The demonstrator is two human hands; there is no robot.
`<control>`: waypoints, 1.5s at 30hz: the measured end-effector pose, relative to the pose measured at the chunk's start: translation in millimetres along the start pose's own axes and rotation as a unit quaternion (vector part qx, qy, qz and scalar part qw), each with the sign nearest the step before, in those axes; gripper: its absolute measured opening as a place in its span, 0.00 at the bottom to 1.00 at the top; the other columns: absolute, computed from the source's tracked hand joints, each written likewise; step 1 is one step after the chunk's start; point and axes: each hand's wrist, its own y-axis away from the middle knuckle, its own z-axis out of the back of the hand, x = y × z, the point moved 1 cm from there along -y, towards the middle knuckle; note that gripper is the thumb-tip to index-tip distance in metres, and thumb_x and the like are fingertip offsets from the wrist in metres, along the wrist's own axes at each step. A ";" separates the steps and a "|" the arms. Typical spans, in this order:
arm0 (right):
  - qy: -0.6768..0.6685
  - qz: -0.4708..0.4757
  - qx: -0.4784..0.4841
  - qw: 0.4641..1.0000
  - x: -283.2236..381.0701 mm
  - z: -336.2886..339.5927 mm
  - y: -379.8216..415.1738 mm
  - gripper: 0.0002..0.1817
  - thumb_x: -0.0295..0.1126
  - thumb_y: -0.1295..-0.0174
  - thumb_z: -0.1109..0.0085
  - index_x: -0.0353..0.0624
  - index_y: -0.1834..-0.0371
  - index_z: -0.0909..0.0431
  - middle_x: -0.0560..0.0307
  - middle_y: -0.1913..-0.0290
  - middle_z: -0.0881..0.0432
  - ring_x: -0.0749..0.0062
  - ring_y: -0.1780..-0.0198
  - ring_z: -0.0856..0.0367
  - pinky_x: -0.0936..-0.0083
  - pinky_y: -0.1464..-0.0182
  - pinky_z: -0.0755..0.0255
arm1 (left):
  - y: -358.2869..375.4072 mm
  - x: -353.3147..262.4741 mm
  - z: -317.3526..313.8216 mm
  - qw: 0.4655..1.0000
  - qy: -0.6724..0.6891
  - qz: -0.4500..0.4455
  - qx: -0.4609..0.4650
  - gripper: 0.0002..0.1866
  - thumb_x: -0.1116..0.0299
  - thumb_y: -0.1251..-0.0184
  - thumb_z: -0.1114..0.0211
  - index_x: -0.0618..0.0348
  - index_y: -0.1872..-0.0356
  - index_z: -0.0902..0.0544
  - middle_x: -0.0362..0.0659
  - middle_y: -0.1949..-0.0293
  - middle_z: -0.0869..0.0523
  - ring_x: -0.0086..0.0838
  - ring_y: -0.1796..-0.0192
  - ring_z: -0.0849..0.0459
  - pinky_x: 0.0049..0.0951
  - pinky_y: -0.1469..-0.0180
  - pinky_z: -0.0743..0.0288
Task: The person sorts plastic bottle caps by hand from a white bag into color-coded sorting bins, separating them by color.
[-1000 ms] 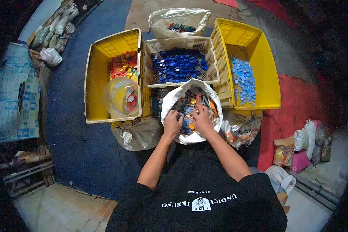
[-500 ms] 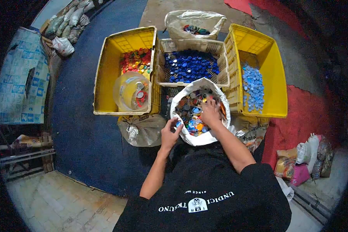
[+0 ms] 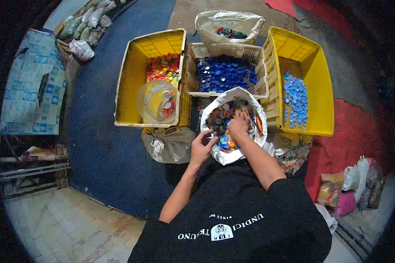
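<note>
A white sack point(image 3: 262, 136) stands open in front of me, full of mixed caps in brown, blue, orange and other colours. My right hand point(image 3: 238, 126) reaches into it, fingers bent down among the caps; whatever they grip is hidden. At the sack's left rim is my left hand point(image 3: 202, 147), its fingers curled round a small light-blue and white cap point(image 3: 212, 136). Beyond the sack, a white crate point(image 3: 228, 94) holds dark blue caps. The left yellow crate point(image 3: 123, 105) has red and yellow caps and a clear round tub point(image 3: 150, 103). Light blue caps point(image 3: 295, 100) lie in the right yellow crate point(image 3: 322, 96).
Behind the white crate stands another open sack point(image 3: 206, 30) with dark items. A tied sack point(image 3: 173, 147) sits below the left crate, a printed sack point(image 3: 294, 153) below the right one. Filled bags point(image 3: 355, 182) lie at the right, more point(image 3: 85, 28) at the upper left.
The whole view has shifted, so the crates and sack appear slightly further right. My right hand remains in the sack, and my left hand stays by its rim with the cap.
</note>
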 end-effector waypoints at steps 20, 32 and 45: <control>-0.865 -0.085 0.063 0.490 -37.7 58.0 77.4 0.17 0.39 0.32 0.44 0.41 0.45 0.30 0.55 0.55 0.20 0.68 0.54 0.18 0.72 0.54 0.24 | -26.4 26.1 -26.9 0.954 0.195 0.201 0.104 0.20 0.56 0.24 0.51 0.62 0.46 0.25 0.39 0.64 0.20 0.26 0.66 0.22 0.27 0.59 0.25; -0.813 -0.022 0.032 0.582 -36.4 95.3 93.9 0.16 0.29 0.41 0.33 0.42 0.52 0.26 0.57 0.55 0.21 0.70 0.52 0.19 0.73 0.51 0.25 | -23.5 7.6 -46.4 0.915 0.291 0.265 0.085 0.12 0.57 0.27 0.46 0.56 0.60 0.27 0.41 0.67 0.21 0.29 0.65 0.21 0.31 0.57 0.25; -0.655 0.033 -0.048 0.754 -36.8 108.6 86.5 0.24 0.33 0.48 0.28 0.40 0.48 0.24 0.57 0.53 0.20 0.77 0.56 0.21 0.77 0.53 0.25 | -26.7 12.9 -37.1 0.921 0.315 0.222 0.046 0.10 0.62 0.29 0.44 0.56 0.57 0.28 0.47 0.54 0.19 0.32 0.55 0.17 0.33 0.52 0.21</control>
